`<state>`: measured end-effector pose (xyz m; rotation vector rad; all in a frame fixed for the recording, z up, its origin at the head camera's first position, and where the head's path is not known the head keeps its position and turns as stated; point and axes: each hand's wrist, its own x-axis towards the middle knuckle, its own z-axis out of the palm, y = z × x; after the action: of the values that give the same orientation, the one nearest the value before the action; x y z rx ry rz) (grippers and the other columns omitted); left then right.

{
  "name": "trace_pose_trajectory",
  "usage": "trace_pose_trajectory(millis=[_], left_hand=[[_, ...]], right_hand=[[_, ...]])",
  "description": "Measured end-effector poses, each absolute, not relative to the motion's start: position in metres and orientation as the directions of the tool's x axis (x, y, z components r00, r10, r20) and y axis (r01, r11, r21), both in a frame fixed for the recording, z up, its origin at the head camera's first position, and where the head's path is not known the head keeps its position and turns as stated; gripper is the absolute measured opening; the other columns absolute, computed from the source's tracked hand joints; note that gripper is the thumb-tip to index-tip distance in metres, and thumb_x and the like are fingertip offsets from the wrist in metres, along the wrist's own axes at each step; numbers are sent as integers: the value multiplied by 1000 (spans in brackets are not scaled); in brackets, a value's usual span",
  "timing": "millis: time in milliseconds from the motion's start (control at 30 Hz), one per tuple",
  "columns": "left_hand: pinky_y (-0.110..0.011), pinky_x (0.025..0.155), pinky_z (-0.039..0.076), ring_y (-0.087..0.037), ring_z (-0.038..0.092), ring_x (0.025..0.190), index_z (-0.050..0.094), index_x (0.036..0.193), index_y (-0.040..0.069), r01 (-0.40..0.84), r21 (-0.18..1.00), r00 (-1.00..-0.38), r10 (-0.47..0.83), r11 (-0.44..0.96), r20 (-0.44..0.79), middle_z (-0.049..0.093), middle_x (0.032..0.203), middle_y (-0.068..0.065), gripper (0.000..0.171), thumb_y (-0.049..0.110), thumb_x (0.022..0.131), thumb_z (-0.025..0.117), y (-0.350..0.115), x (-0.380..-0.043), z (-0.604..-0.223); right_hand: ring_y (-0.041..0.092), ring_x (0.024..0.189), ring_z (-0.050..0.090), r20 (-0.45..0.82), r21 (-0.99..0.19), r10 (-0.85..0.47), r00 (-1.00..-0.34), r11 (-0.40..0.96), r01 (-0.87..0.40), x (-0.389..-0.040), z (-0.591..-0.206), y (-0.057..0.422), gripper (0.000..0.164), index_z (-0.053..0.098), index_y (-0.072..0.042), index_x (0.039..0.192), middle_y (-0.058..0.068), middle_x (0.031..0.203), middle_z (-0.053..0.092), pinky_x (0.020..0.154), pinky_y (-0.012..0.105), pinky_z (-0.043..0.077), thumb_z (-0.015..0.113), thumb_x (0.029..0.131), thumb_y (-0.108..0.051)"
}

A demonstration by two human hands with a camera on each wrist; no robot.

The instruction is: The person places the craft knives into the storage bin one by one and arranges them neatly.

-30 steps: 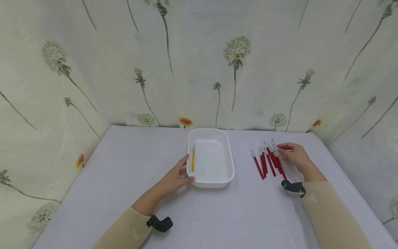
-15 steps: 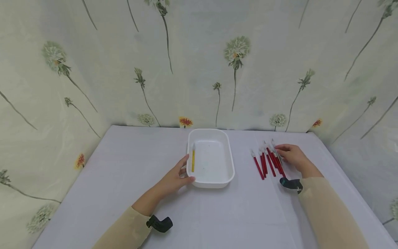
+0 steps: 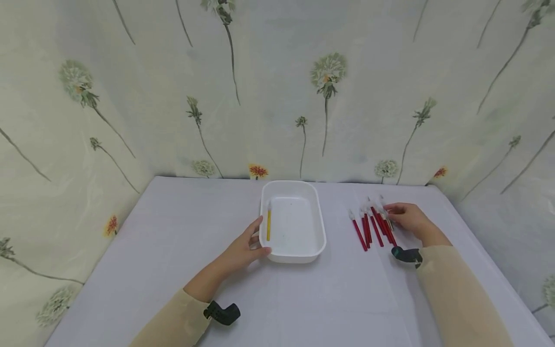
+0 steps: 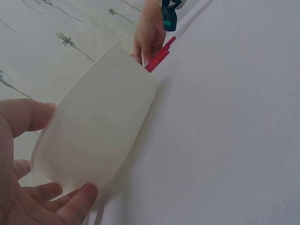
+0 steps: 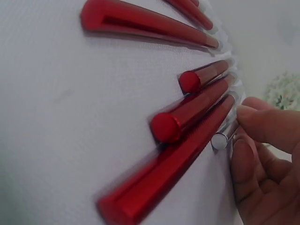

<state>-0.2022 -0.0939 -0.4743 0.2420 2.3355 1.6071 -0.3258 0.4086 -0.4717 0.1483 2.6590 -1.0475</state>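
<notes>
My left hand (image 3: 244, 249) grips the left side and near corner of a white plastic tray (image 3: 321, 224), thumb and fingers spread along its wall. Inside lies a yellow pen-like stick (image 3: 269, 225) with a clear cap, along the left wall. At the right, my right hand (image 3: 408, 219) is at the right side of a bunch of red pen-like sticks (image 3: 376, 231) with clear caps. In the right wrist view, its thumb and fingertips pinch a silver stick (image 5: 219, 141) beside the red ones. The silver stick's far part is hidden by the fingers.
A white cloth covers the table (image 3: 329, 303), which meets a flower-print backdrop (image 3: 277, 96) at the back. Several red sticks lie fanned out between the tray and my right hand. Each wrist carries a black camera (image 3: 222, 313).
My right hand has shifted slightly left and down, its fingers closing in on the silver stick. My left hand and the tray stay put; the whole view has shifted very slightly.
</notes>
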Motion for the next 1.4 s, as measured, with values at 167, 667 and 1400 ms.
trace_pose_trajectory(millis=[167,667,1400], left_hand=[[-55,106,43,-34,39,143,17,161,28,-36,931,-945,291,364,-150,25,164,-10,91,33,91,75,-95,-201,-475],[-55,107,42,-32,39,143,18,161,29,-32,926,-945,290,377,-150,26,164,-8,91,35,90,75,-94,-202,-476],[-55,106,43,-34,39,143,17,161,26,-14,926,-943,304,377,-138,25,164,-10,90,33,92,74,-93,-200,-470]], right_hand=[[40,118,55,-309,-621,-27,-951,763,180,-327,-468,406,50,51,0,143,32,137,52,100,53,48,62,100,-22],[40,123,53,-295,-675,23,-955,702,225,-320,-476,417,56,47,-3,147,29,141,51,105,57,42,59,100,-30],[7,96,65,-233,-932,-14,-972,290,219,-286,-450,393,60,38,1,151,19,141,43,84,21,56,63,100,-22]])
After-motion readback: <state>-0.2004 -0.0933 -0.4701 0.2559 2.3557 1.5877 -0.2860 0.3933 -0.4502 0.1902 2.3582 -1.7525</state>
